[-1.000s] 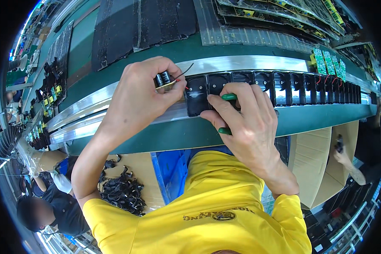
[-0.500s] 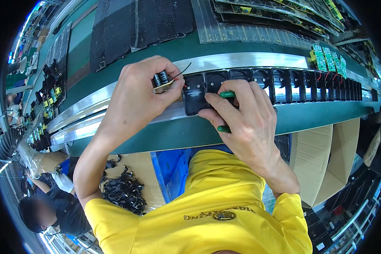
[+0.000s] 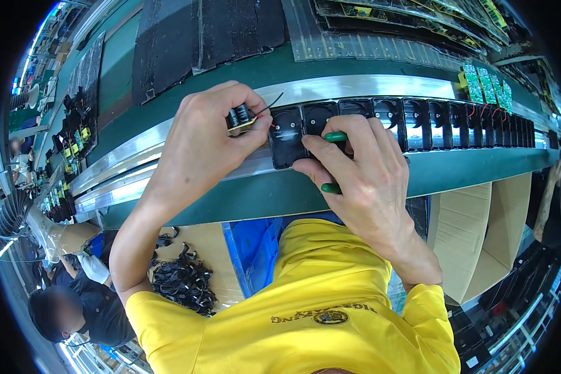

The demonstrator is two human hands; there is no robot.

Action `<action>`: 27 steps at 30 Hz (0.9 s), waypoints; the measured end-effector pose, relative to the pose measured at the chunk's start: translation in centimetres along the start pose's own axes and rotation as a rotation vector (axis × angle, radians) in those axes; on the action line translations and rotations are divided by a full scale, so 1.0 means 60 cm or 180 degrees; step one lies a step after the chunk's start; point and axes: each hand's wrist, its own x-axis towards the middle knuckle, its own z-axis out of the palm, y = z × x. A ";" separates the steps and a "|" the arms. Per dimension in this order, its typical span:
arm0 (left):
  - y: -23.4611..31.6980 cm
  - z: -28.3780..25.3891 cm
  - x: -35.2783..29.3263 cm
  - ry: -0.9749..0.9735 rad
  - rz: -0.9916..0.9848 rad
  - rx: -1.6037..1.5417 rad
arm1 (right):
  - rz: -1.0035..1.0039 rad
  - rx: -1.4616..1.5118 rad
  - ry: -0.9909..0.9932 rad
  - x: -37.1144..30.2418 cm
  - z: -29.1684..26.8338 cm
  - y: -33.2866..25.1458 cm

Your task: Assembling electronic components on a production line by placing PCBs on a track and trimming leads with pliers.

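A green workbench (image 3: 467, 171) spans the view, its near edge curving just in front of the person's yellow shirt (image 3: 318, 287). Along it runs a silvery metal rail (image 3: 380, 85). An open carton (image 3: 458, 237) stands at the right, below the bench edge. The row of black housings (image 3: 417, 124) lies along the rail's near side, with a green strip leaving room between it and the edge. The right hand (image 3: 368, 168) is closed around a green-handled tool (image 3: 335, 136), fingertips at the leftmost housing's right side; whether they touch it I cannot tell. The left hand (image 3: 209, 140), apart from the right, pinches a small circuit board (image 3: 243, 126) just beside that housing's left edge. A thin black wire (image 3: 275, 100) sticks out past its fingers.
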 end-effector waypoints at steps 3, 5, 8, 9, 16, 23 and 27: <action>-0.001 0.001 0.000 -0.0009 -0.0002 0.0033 | -0.0009 -0.0015 -0.0002 0.000 0.000 0.000; 0.001 0.003 0.001 -0.0014 0.0020 0.0003 | -0.0006 -0.0023 -0.0010 0.000 0.000 0.000; 0.006 0.007 0.003 -0.0022 0.0095 -0.0092 | 0.0000 -0.0056 -0.0029 0.001 -0.003 -0.002; 0.007 0.007 0.003 -0.0023 0.0100 -0.0095 | 0.0001 -0.0061 -0.0027 0.002 -0.004 -0.002; 0.009 0.006 0.001 -0.0030 -0.0107 -0.0009 | -0.0001 -0.0085 -0.0127 0.003 -0.008 -0.002; 0.014 0.008 0.001 -0.0154 -0.0049 0.0081 | -0.0186 -0.0070 -0.0029 0.015 -0.017 0.002; -0.028 -0.002 -0.016 -0.0340 0.0313 -0.0009 | 0.0731 0.2086 -0.0203 0.058 -0.082 -0.024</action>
